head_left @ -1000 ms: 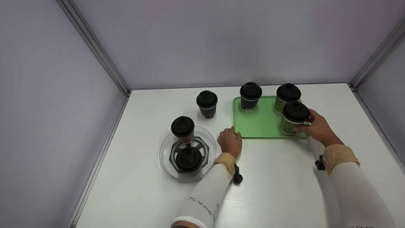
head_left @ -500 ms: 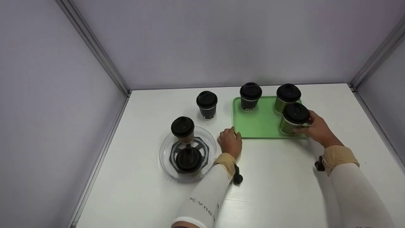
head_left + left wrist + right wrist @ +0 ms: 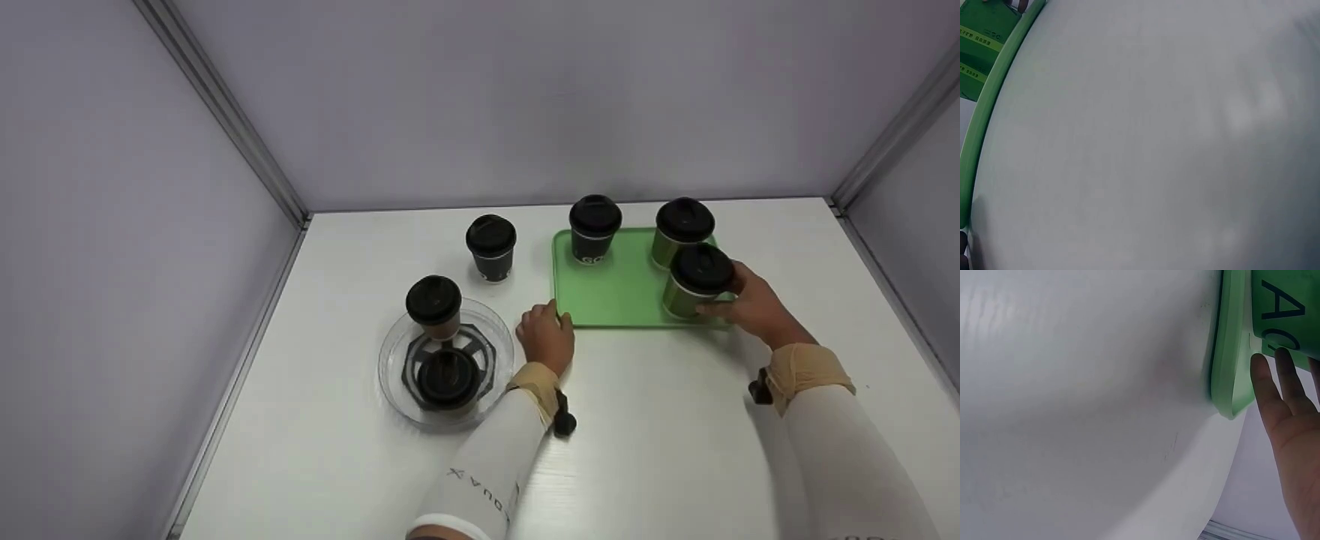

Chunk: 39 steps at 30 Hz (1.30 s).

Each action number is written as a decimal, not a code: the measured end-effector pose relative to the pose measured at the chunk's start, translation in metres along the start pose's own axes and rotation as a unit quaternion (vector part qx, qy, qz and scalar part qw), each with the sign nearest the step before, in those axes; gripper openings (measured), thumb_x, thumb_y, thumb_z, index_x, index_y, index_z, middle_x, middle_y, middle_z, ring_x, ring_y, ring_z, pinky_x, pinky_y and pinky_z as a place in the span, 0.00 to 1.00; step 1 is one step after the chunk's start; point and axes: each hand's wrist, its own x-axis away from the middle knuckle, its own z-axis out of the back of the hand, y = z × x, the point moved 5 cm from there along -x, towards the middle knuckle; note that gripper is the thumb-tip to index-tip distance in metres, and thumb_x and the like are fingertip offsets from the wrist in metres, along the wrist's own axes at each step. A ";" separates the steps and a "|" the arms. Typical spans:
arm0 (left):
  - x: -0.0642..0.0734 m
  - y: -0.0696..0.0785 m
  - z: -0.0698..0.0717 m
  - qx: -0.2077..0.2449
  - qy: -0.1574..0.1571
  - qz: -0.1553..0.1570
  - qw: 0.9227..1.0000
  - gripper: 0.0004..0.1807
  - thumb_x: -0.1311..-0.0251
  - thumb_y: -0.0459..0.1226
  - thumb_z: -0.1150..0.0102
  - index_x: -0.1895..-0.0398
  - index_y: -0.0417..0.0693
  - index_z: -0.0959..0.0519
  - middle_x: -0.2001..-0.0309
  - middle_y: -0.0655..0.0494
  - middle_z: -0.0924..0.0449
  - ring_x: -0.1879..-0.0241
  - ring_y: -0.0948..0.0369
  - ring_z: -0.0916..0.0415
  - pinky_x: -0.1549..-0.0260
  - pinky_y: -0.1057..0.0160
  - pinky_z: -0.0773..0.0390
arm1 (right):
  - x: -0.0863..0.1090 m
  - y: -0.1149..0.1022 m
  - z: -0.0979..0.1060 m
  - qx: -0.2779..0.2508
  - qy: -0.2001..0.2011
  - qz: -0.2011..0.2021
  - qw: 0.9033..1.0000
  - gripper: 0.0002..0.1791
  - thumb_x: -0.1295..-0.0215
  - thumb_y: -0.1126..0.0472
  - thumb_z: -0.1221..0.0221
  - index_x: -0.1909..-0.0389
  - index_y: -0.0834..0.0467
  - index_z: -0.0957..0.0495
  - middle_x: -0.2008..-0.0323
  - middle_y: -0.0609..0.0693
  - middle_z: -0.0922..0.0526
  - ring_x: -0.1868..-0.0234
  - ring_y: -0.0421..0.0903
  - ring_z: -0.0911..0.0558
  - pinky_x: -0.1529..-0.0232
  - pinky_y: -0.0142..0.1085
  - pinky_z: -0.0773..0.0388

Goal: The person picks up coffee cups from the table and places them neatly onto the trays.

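My right hand point(image 3: 757, 304) holds a green paper coffee cup point(image 3: 681, 300) with a black lid, upright at the front right of the green tray point(image 3: 611, 296). Its thumb lies on the near side of the cup, and other fingers reach round the right side. In the right wrist view, fingertips point(image 3: 1261, 365) are at the cup's lettered wall point(image 3: 1286, 304). My left hand point(image 3: 546, 337) grips the tray's front left corner with curled fingers. Behind the held cup stands another green coffee cup point(image 3: 667, 249), and a black coffee cup point(image 3: 591, 247) is at the tray's back left.
Left of the tray, another black coffee cup point(image 3: 493, 266) stands on the white table point(image 3: 637, 450). A clear round dish point(image 3: 390, 375) with a dark octagonal pattern carries two lidded cups, a brown one point(image 3: 442, 326) and one seen mostly by its lid point(image 3: 448, 379). Panels enclose the table's back and sides.
The cup in my right hand has shifted very slightly toward me. Both hands and everything else keep their places.
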 end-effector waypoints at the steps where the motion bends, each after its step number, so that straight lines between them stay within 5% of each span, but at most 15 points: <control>1: 0.000 0.000 0.000 -0.001 0.000 -0.001 1.000 0.16 0.36 0.43 0.41 0.48 0.48 0.17 0.58 0.53 0.20 0.54 0.53 0.26 0.53 0.51 0.32 | 0.000 0.000 0.000 0.000 -0.001 0.001 1.000 0.58 0.51 0.54 0.25 0.25 0.62 0.50 0.34 0.66 0.36 0.34 0.66 0.37 0.38 0.63 0.45; 13: 0.000 0.002 0.000 0.002 -0.011 0.007 1.000 0.16 0.36 0.43 0.41 0.49 0.47 0.18 0.57 0.52 0.20 0.53 0.52 0.26 0.52 0.50 0.33 | 0.003 0.000 0.002 0.007 -0.003 -0.006 1.000 0.61 0.52 0.55 0.24 0.24 0.62 0.55 0.31 0.67 0.41 0.34 0.68 0.39 0.38 0.63 0.44; 22: -0.002 0.000 -0.002 0.002 -0.014 0.015 1.000 0.17 0.36 0.43 0.41 0.48 0.47 0.18 0.56 0.52 0.20 0.52 0.51 0.26 0.51 0.50 0.33 | 0.019 0.001 0.020 0.005 0.008 -0.010 1.000 0.57 0.45 0.56 0.28 0.23 0.55 0.56 0.29 0.59 0.42 0.34 0.61 0.36 0.44 0.54 0.32; 39: -0.002 0.000 -0.003 0.004 -0.026 0.014 1.000 0.17 0.36 0.43 0.41 0.47 0.47 0.18 0.57 0.52 0.20 0.52 0.52 0.26 0.51 0.50 0.34 | 0.042 0.015 0.031 0.042 0.113 -0.069 0.990 0.47 0.32 0.39 0.46 0.24 0.62 0.52 0.32 0.66 0.38 0.35 0.65 0.35 0.45 0.56 0.33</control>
